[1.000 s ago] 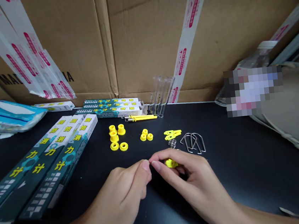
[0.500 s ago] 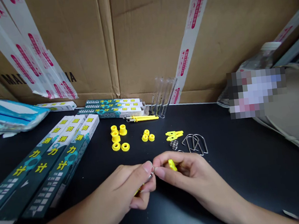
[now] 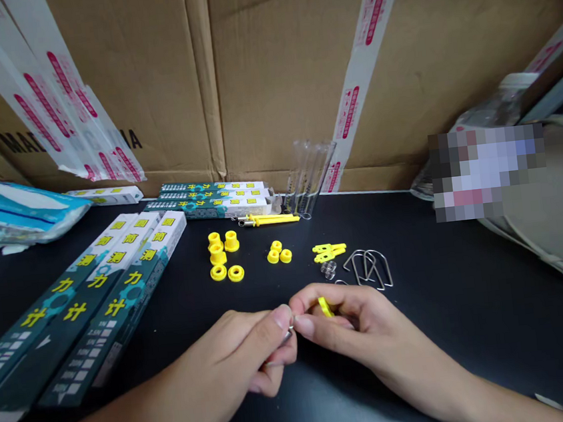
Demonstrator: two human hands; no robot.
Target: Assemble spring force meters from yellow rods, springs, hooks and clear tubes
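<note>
My left hand (image 3: 256, 348) is closed in a pinch around a small silvery metal piece (image 3: 288, 334), most of it hidden by the fingers. Thumb and forefinger of my right hand (image 3: 351, 324) meet at the end of that piece, close against the left fingertips. A small yellow plastic part (image 3: 326, 307) is tucked in the curled fingers of the right hand. Just beyond the hands lie bent wire hooks (image 3: 368, 269), small coil springs (image 3: 328, 270) and two flat yellow plastic pieces (image 3: 330, 253).
Yellow flanged bushings (image 3: 217, 252) and smaller yellow caps (image 3: 279, 254) stand mid-table. Behind them are yellow rods with metal ends (image 3: 272, 219), clear tubes (image 3: 308, 174) and printed boxes (image 3: 210, 202). More long boxes (image 3: 95, 304) lie left; a bottle (image 3: 496, 104) and bag (image 3: 553, 209) are right.
The hands stay pinched together with only a slight shift. The yellow glimpsed under my left fingers is out of sight now, and the camera view has tilted slightly.
</note>
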